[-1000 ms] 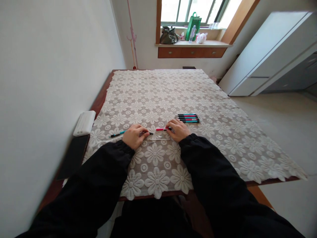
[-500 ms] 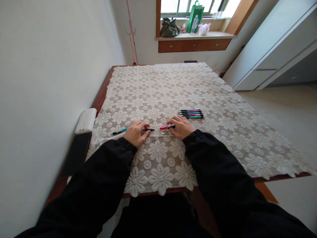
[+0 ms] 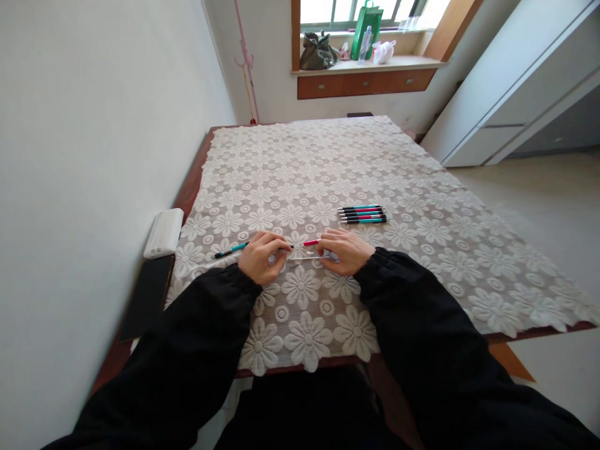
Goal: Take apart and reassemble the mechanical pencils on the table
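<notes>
A thin white stick like a pen refill (image 3: 304, 257) lies crosswise between my hands. My left hand (image 3: 261, 257) is closed, thumb and finger pinched at the stick's left end. At its right end the thumb and fingers of my right hand (image 3: 345, 251) are closed. Just above the stick, a red pen part (image 3: 311, 242) runs under my right fingers. Beside my left hand a teal and black pen part (image 3: 231, 250) lies on the cloth. A small dark tip (image 3: 291, 246) shows past my left forefinger.
Several teal, red and black pens (image 3: 362, 214) lie in a row beyond my right hand. A lace tablecloth (image 3: 304, 287) covers the table. A white box-shaped device (image 3: 164, 233) and a dark flat object (image 3: 147, 297) sit along the left edge, by the wall.
My left fingers have come down from the black pen part towards the white stick. My right fingers have left the red pen's dark end and closed lower, at the stick.
</notes>
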Available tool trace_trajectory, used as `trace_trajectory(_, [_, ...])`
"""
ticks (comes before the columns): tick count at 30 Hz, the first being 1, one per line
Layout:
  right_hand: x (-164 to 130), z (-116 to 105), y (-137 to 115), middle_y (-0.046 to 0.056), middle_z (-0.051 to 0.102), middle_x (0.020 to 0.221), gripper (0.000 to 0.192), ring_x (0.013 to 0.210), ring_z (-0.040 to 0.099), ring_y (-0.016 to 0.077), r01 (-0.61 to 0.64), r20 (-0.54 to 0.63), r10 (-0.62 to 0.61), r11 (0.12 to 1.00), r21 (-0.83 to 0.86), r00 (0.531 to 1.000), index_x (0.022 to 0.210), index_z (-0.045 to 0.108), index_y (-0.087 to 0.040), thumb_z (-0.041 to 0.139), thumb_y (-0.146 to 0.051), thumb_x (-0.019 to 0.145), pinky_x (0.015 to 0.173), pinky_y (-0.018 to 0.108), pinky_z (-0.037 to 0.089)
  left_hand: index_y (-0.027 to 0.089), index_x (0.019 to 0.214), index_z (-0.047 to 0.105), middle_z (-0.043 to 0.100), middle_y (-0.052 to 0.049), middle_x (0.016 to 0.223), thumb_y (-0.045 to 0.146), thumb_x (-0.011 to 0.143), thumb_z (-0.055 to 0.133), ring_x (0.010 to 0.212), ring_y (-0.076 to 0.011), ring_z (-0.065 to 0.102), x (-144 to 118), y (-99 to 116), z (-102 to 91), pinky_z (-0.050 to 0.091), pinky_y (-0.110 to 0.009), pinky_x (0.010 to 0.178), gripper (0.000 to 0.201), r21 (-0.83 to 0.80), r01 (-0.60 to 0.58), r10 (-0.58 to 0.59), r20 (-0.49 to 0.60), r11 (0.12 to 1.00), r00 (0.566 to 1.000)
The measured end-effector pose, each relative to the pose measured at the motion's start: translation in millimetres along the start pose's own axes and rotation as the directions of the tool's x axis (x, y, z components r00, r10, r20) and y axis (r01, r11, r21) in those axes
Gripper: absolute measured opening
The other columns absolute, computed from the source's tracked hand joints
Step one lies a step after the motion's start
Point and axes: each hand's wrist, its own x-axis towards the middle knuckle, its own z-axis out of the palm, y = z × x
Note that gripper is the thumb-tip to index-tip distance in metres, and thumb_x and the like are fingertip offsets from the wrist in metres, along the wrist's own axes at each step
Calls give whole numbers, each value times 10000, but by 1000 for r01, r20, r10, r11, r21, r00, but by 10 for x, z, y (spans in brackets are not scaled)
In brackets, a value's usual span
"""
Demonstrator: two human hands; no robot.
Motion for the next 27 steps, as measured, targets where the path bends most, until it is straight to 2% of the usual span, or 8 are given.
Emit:
trace_trajectory(6, [31, 106, -20, 57, 675, 881, 100, 848, 591, 209, -36, -94, 33, 999, -27, 995, 957, 661, -194, 594, -245, 904, 776, 327, 389, 238, 933, 725, 717, -50, 1051, 303, 838, 738, 1032, -246, 616, 6, 68, -28, 509, -427, 944, 116, 53, -80, 74, 92, 995, 993])
trace_trajectory(9, [37, 139, -23, 65, 695, 923, 143, 869, 610, 214, -55, -73, 54, 998, -5, 996, 1019, 667, -188, 599, -228, 898, 796, 329, 410, 249, 953, 729, 721, -42, 1099, 331, 829, 760, 1043, -250, 611, 8, 70, -17, 501, -436, 951, 151, 72, -126, 115, 130, 989, 985])
trace_trajectory(12, [30, 137, -11, 70, 705, 950, 223, 874, 620, 215, -69, -62, 70, 998, 14, 996, 1095, 669, -181, 589, -196, 888, 809, 330, 432, 251, 974, 730, 721, -39, 1125, 324, 836, 759, 1058, -250, 608, 8, 56, -3, 498, -438, 961, 159, 82, -117, 106, 122, 990, 987])
trace_trajectory(17, [28, 188, 7, 64, 697, 954, 288, 904, 614, 208, -28, -90, 23, 998, -49, 996, 1237, 665, -215, 536, -210, 979, 798, 316, 432, 247, 977, 732, 724, -45, 1113, 294, 889, 701, 1062, -240, 614, 3, 31, 12, 501, -436, 970, 104, 72, -97, 89, 103, 993, 991])
trace_trajectory(22, [40, 259, 7, 49, 679, 928, 216, 871, 603, 191, -18, -78, 12, 997, -77, 997, 1153, 720, -257, 550, -271, 1021, 758, 302, 421, 251, 976, 738, 734, -40, 1068, 235, 932, 650, 1036, -221, 624, 0, -3, 37, 516, -408, 955, 99, 41, -67, 65, 54, 997, 996])
trace_trajectory(27, [70, 246, -51, 42, 668, 924, 150, 869, 594, 187, -69, -78, 62, 993, -94, 995, 1039, 710, -226, 564, -247, 1015, 753, 295, 418, 241, 980, 735, 740, -41, 1062, 248, 933, 664, 1028, -219, 626, 6, -8, 48, 523, -408, 950, 86, 22, -70, 69, 48, 997, 996])
